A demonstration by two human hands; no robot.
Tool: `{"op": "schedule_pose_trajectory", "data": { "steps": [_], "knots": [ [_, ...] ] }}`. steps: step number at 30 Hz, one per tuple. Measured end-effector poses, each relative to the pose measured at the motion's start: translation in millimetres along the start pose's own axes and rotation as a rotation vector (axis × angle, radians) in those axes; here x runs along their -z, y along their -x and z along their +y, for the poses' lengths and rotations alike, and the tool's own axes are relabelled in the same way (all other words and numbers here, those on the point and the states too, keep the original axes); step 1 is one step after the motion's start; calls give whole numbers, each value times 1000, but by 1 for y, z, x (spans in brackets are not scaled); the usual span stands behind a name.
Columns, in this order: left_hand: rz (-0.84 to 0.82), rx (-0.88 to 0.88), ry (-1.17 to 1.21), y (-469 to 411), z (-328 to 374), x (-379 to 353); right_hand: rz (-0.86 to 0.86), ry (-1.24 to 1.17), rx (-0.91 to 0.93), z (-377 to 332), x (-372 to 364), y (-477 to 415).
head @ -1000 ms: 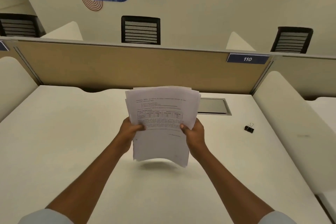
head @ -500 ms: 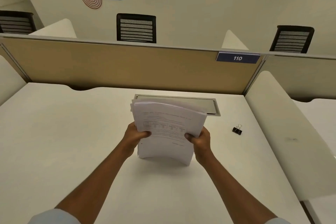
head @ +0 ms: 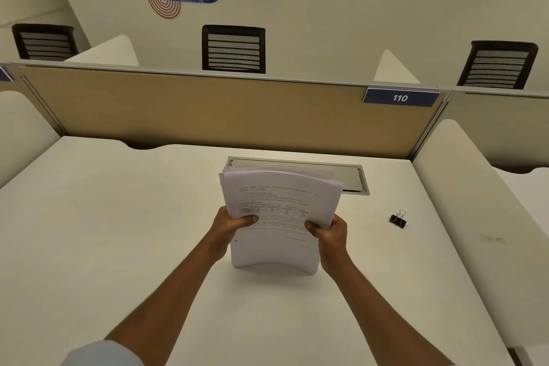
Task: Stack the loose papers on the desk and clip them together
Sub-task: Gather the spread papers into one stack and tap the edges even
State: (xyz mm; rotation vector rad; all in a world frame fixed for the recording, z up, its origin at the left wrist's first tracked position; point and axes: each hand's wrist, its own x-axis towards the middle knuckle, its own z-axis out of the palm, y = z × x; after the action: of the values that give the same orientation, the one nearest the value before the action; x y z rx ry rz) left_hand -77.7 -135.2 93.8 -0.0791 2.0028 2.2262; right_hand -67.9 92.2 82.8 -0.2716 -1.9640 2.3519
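Note:
A stack of white printed papers point(head: 279, 196) stands on end on the white desk point(head: 118, 232), its lower edge touching the surface and its sheets bowed. My left hand point(head: 230, 224) grips the stack's left side and my right hand point(head: 331, 233) grips its right side, thumbs on the front sheet. A black binder clip point(head: 398, 218) lies on the desk to the right of the stack, apart from both hands.
A grey cable hatch point(head: 353, 177) is set into the desk just behind the papers. A tan partition point(head: 193, 110) with a blue "110" tag closes the back. White curved side dividers point(head: 475, 193) flank the desk. Black chairs stand beyond the partition.
The stack was held in the air a second ago; both hands have lowered it until its bottom edge rests on the desk, and the sheets look more even.

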Motion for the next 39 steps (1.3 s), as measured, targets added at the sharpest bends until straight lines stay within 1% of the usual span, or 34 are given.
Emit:
{"op": "schedule_pose_trajectory", "data": {
  "steps": [3,6,10,13,17,20,23,30,34,39],
  "knots": [
    [-8,13,12,3,-1,1,13,6,18,4,2,2],
    [-7,12,2,7,-7,0,-10,11,12,9,3,2],
    [41,-38,19,9,3,-4,-22,8,9,9,2,0],
    [169,-160,81,4,27,-10,-36,9,21,9,3,-1],
    [467,-313,81,-8,66,-25,-51,4,22,9,3,-2],
    [633,-323,35,-15,84,-34,-64,7,28,10,4,-2],
    [717,-255,-19,-19,89,-38,-81,11,33,10,6,-2],
    [757,-151,-158,-24,88,-40,-95,2,21,9,6,-1],
    [743,-138,-157,-25,89,-39,-100,9,23,9,7,-2],
    [689,-170,-117,-20,86,-40,-107,19,26,9,7,-3]
  ]
}}
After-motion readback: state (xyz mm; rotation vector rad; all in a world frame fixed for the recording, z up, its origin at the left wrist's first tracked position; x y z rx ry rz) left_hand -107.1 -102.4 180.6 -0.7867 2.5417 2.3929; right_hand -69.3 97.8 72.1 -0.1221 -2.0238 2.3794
